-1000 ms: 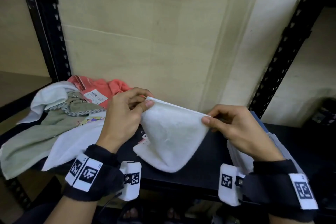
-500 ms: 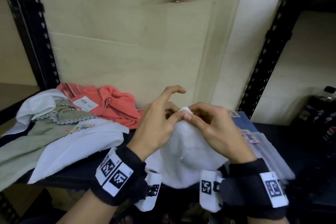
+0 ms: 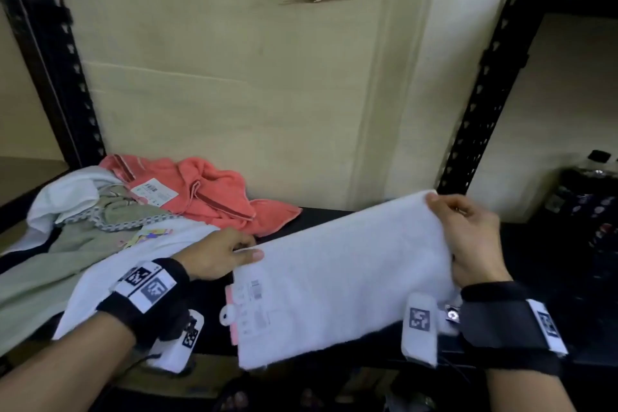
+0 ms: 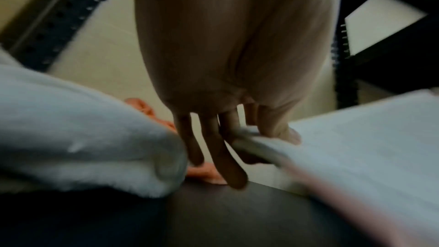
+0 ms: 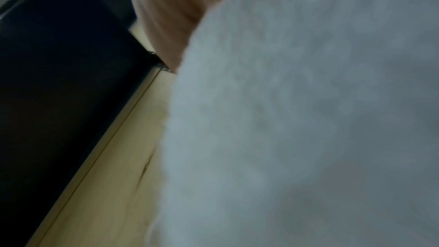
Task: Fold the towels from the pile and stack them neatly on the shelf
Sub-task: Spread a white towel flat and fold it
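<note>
A folded white towel [image 3: 337, 281] is stretched flat between both hands above the black shelf [image 3: 321, 217], its paper label [image 3: 249, 311] at the near left end. My left hand [image 3: 230, 252] pinches its left corner, thumb on top; the left wrist view shows the thumb [image 4: 282, 129] pressing the towel [image 4: 356, 147] with fingers beneath. My right hand [image 3: 468, 237] grips the towel's right edge. In the right wrist view the white towel [image 5: 297, 119] fills most of the picture and hides the fingers. The pile at left holds a coral towel [image 3: 214, 197], a grey-green towel [image 3: 43, 267] and a white towel [image 3: 133, 254].
Black perforated uprights stand at left [image 3: 53, 53] and right [image 3: 495, 70] of a plywood back panel [image 3: 234, 77]. Dark bottles [image 3: 588, 191] stand on the neighbouring shelf at far right. The shelf's front edge runs just under the held towel.
The hands had met at the middle, joining the towel's corners. They have now drawn apart, and the towel is pulled out into a flat folded rectangle lower over the shelf.
</note>
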